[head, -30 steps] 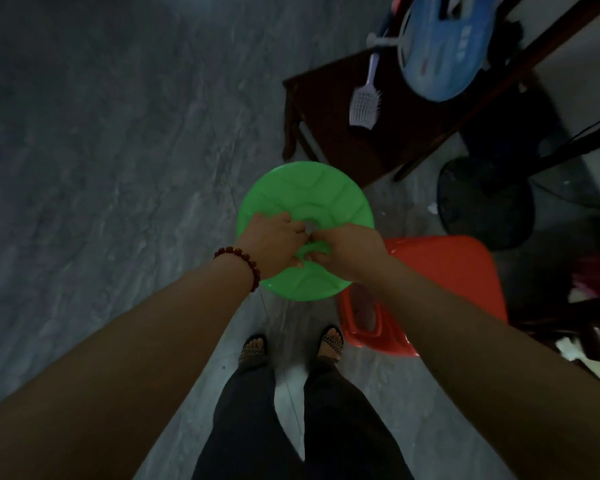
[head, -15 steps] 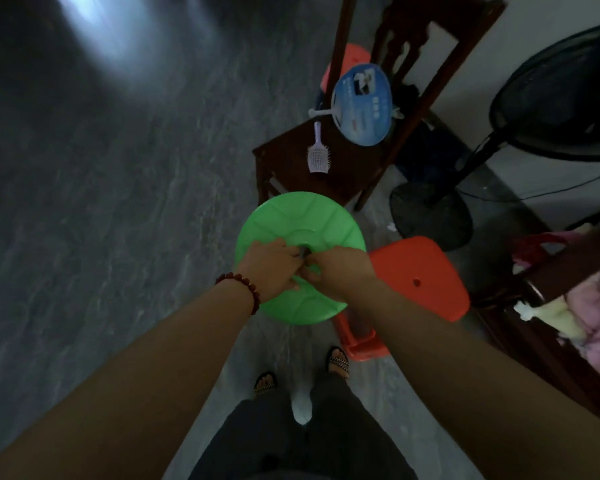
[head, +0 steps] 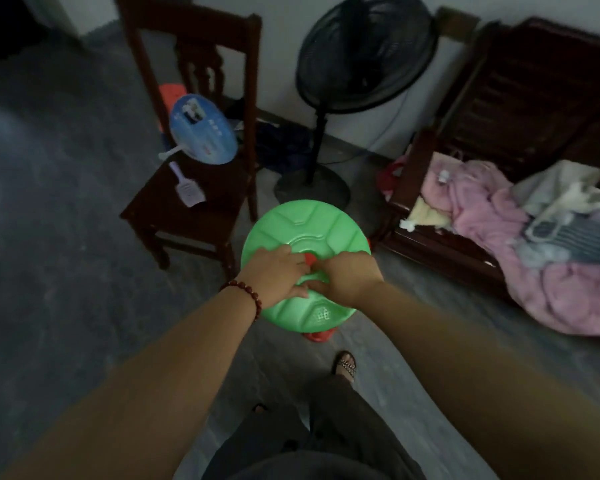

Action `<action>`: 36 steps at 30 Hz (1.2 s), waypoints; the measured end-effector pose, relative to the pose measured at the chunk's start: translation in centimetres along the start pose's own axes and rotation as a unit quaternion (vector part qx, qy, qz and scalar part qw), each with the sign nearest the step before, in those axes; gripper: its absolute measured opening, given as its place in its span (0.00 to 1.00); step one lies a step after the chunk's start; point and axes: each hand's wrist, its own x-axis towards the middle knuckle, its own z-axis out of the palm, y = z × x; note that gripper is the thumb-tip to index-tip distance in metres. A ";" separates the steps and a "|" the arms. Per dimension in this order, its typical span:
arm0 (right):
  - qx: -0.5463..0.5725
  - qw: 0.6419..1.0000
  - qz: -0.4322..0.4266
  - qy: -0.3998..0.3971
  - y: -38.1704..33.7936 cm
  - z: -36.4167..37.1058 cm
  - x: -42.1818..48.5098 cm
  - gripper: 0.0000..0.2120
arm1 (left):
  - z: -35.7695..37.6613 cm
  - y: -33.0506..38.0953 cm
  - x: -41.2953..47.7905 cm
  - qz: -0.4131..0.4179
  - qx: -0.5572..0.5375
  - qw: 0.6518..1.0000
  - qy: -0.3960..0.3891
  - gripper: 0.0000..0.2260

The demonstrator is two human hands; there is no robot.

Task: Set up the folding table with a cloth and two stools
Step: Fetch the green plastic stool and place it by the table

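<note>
Where the view begins, at its bottom edge, dark trousers (head: 329, 424) and a sandalled foot (head: 345, 363) are seen above the grey floor (head: 56, 289). Both bare forearms are stretched forward, and a beaded bracelet (head: 248, 297) is worn on the left wrist. The left hand (head: 276, 273) and the right hand (head: 349, 277) are brought together at the middle of the green round stool (head: 307, 220) — its top is seen as a flat ribbed disc, tipped a little toward the camera. The fingers of both hands are curled into the grip at the disc's centre, so the stool is held by both; how far they reach underneath is hidden. A red stool (head: 317, 336) is shown directly below it, as a strip past the near rim and a spot through the central opening. Whether the two stools touch cannot be told.

Farther off to the left, a dark wooden chair (head: 191, 220) is stood on the floor; a pale hairbrush (head: 187, 188) is laid on its seat and a blue hand fan (head: 203, 129) is leaned against its back. Behind the green stool a black pedestal fan (head: 364, 53) is placed by the white wall (head: 279, 36). To the right, a dark wooden bench (head: 534, 98) is set along that wall — pink bedding (head: 482, 209) and paler cloths are heaped on it.
</note>
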 end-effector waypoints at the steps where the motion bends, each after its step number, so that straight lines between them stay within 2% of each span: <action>1: 0.009 1.000 0.022 0.000 0.9 0.2 -0.8 0.25 | -0.4 0.8 0.9 0.018 0.005 1.000 0.000 0.23; 12: 0.113 0.977 0.183 -0.014 12.0 3.9 -9.1 0.25 | -3.8 11.8 10.9 0.168 0.054 0.984 -0.027 0.25; 26: 0.210 0.916 0.343 0.007 35.1 11.1 -26.3 0.22 | -8.5 38.0 28.0 0.316 0.111 0.942 -0.015 0.25; 36: 0.248 0.880 0.404 0.013 45.9 15.1 -32.2 0.23 | -10.2 49.4 37.7 0.394 0.167 0.903 -0.044 0.25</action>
